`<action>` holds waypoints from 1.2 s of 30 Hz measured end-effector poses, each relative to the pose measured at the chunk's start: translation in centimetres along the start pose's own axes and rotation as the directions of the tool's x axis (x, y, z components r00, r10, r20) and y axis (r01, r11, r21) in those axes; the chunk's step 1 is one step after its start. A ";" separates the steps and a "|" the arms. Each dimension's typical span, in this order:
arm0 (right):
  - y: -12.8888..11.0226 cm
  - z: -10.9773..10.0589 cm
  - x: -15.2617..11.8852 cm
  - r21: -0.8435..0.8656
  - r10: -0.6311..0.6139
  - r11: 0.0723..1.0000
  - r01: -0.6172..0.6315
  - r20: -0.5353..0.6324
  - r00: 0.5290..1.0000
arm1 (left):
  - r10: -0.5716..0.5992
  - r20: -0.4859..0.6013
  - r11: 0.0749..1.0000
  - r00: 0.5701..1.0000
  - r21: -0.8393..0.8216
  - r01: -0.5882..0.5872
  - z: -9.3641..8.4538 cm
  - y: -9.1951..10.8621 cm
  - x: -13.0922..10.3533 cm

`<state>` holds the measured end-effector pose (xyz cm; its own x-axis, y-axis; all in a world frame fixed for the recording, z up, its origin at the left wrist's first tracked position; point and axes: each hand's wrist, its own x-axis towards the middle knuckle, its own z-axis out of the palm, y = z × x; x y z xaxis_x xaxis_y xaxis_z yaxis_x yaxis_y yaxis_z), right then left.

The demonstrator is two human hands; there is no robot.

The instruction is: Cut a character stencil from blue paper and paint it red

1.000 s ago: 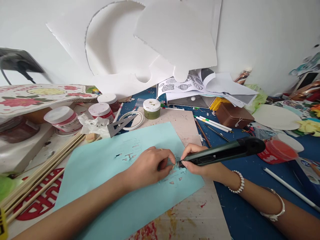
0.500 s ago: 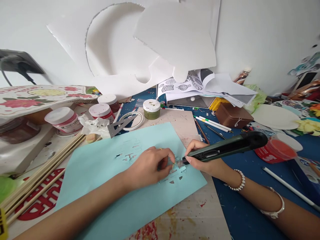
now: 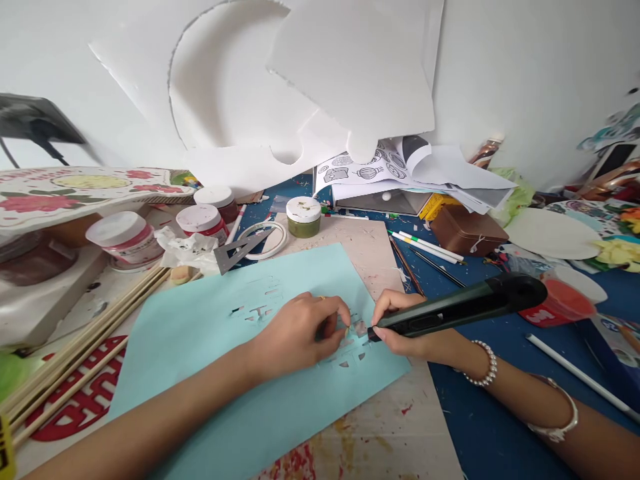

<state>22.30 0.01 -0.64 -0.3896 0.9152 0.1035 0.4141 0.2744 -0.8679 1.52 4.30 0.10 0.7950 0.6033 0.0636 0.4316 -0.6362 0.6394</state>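
Well, pale-blue sheet (image 3: 170, 347): flat over the cardboard (image 3: 380, 427), probably light, bendy and easily creased.
Cut-outs (image 3: 344, 365): likely the fragile part; narrow strips between them could tear.
Where to hold the sheet: best at the plain near area or outer margin.
Left hand (image 3: 295, 333): on the sheet beside the cut-outs, its grip narrow; whether it pinches anything, I cannot tell.
Right hand (image 3: 416, 347): grip closed around the front of the cutter (image 3: 460, 303), tip end by the cut-outs.
Cutter: stiff, probably easy to steer.
Edges: the sheet's right corner stops short of the cardboard's edge; wooden sticks (image 3: 100, 337) lie near its left side.
Room: widest at near right, over the blue bench (image 3: 465, 413); a red tub (image 3: 565, 307) stands near the cutter's back end.
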 end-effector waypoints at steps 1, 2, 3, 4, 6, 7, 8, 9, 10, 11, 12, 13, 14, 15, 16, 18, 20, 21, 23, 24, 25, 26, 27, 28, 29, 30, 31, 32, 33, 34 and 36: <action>-0.1 0.0 0.0 -0.009 0.002 1.000 -0.002 -0.001 1.000 | -0.001 0.001 1.000 1.000 0.001 0.001 0.0 0.0 0.0; -0.2 0.0 0.0 -0.015 0.003 1.000 -0.003 -0.002 1.000 | -0.003 0.002 1.000 1.000 0.003 0.003 0.0 0.0 0.0; -0.2 -0.1 0.0 -0.018 0.003 1.000 -0.003 0.000 1.000 | -0.004 0.003 1.000 1.000 0.004 0.004 0.0 0.0 0.0; -0.2 -0.1 0.1 -0.019 0.004 1.000 -0.004 0.002 1.000 | -0.004 0.003 1.000 1.000 0.005 0.004 0.0 0.0 0.0; -0.2 -0.1 0.1 -0.019 0.005 1.000 -0.005 0.004 1.000 | -0.006 0.002 1.000 1.000 0.009 0.006 0.0 0.0 0.0; -0.2 0.0 0.1 -0.020 0.008 1.000 -0.008 0.006 1.000 | -0.007 0.002 1.000 1.000 0.011 0.007 0.0 0.0 0.0; -0.2 0.0 0.2 -0.021 0.010 1.000 -0.010 0.008 1.000 | -0.008 0.001 1.000 1.000 0.013 0.008 0.0 0.0 0.0; -0.2 0.0 0.2 -0.022 0.014 1.000 -0.014 0.008 1.000 | -0.009 0.000 1.000 1.000 0.014 0.009 0.0 0.0 0.0; -0.2 0.0 0.2 -0.022 0.016 1.000 -0.015 0.007 1.000 | -0.010 -0.001 1.000 1.000 0.014 0.010 0.0 0.0 0.0; -0.1 0.0 0.2 -0.019 0.016 1.000 -0.016 0.008 1.000 | -0.012 -0.001 1.000 1.000 0.014 0.012 0.0 0.0 0.0; -0.1 0.0 0.2 -0.014 0.018 1.000 -0.018 0.009 1.000 | -0.012 0.000 1.000 1.000 0.014 0.012 0.0 0.1 0.0; 0.0 0.0 0.2 -0.007 0.018 1.000 -0.018 0.008 1.000 | -0.012 0.000 1.000 1.000 0.012 0.012 0.0 0.1 0.0; 0.0 -0.1 0.2 0.001 0.017 1.000 -0.017 0.002 1.000 | -0.011 0.000 1.000 1.000 0.011 0.011 0.0 0.1 0.0; 0.1 -0.1 0.2 0.009 0.013 1.000 -0.013 -0.005 1.000 | -0.010 0.001 1.000 1.000 0.010 0.010 0.0 0.1 0.0; 0.2 -0.1 0.2 0.017 0.008 1.000 -0.007 -0.015 1.000 | -0.011 -0.001 1.000 1.000 0.011 0.011 0.0 0.2 0.0; 0.2 -0.1 0.1 0.022 0.000 1.000 0.000 -0.024 1.000 | -0.013 -0.004 1.000 1.000 0.014 0.013 -0.1 0.2 0.0; 0.1 -0.1 0.0 0.015 -0.004 1.000 0.004 -0.015 1.000 | -0.014 -0.003 1.000 1.000 0.016 0.014 -0.1 0.2 0.0; 0.0 0.0 0.0 0.010 -0.005 1.000 0.005 -0.007 1.000 | -0.012 -0.003 1.000 1.000 0.015 0.012 0.0 0.2 0.0; -0.1 0.0 0.0 0.004 -0.009 1.000 0.009 0.002 1.000 | -0.006 -0.003 1.000 1.000 0.014 0.006 0.0 0.2 0.0; -0.1 0.0 0.1 0.002 -0.011 1.000 0.011 0.006 1.000 | -0.004 -0.003 1.000 1.000 0.015 0.004 0.0 0.1 0.0; -0.1 0.0 0.1 0.002 -0.013 1.000 0.013 0.009 1.000 | -0.004 -0.003 1.000 1.000 0.017 0.004 0.0 0.1 0.0; -0.1 0.0 0.1 0.000 -0.012 1.000 0.012 0.011 1.000 | -0.003 -0.004 1.000 1.000 0.020 0.003 0.0 0.1 0.0; -0.1 0.0 0.1 -0.003 -0.011 1.000 0.011 0.013 1.000 | -0.003 -0.005 1.000 1.000 0.022 0.003 0.0 0.1 0.0; 0.0 0.0 0.1 -0.005 -0.013 1.000 0.013 0.012 1.000 | -0.003 -0.004 1.000 1.000 0.023 0.003 0.0 0.1 0.0; 0.0 0.0 0.1 -0.008 -0.014 1.000 0.014 0.010 1.000 | 0.000 -0.004 1.000 1.000 0.022 0.000 0.0 0.1 0.0; 0.1 0.1 0.1 -0.011 -0.014 1.000 0.014 0.005 1.000 | 0.003 -0.004 1.000 1.000 0.022 -0.003 0.0 0.1 0.0; 0.1 0.1 0.1 -0.012 -0.015 1.000 0.015 0.001 1.000 | 0.004 -0.003 1.000 1.000 0.022 -0.004 0.0 0.1 0.0; 0.1 0.1 0.1 -0.014 -0.015 1.000 0.015 -0.003 1.000 | 0.004 -0.002 1.000 1.000 0.021 -0.004 0.0 0.1 0.0; 0.1 0.1 0.1 -0.016 -0.015 1.000 0.015 -0.004 1.000 | 0.001 -0.001 1.000 1.000 0.022 -0.001 0.0 0.1 0.0; 0.0 0.1 0.1 -0.021 -0.015 1.000 0.015 -0.003 1.000 | -0.002 0.000 1.000 1.000 0.022 0.002 0.0 0.1 0.0; -0.1 0.0 0.1 -0.036 -0.022 0.999 0.022 0.001 1.000 | -0.009 0.002 1.000 1.000 0.024 0.009 0.0 0.1 0.0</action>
<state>22.19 0.09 -0.59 -0.3994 0.9086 0.1219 0.4350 0.3048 -0.8473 1.57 4.26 0.16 0.7922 0.6077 0.0565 0.4485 -0.6424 0.6214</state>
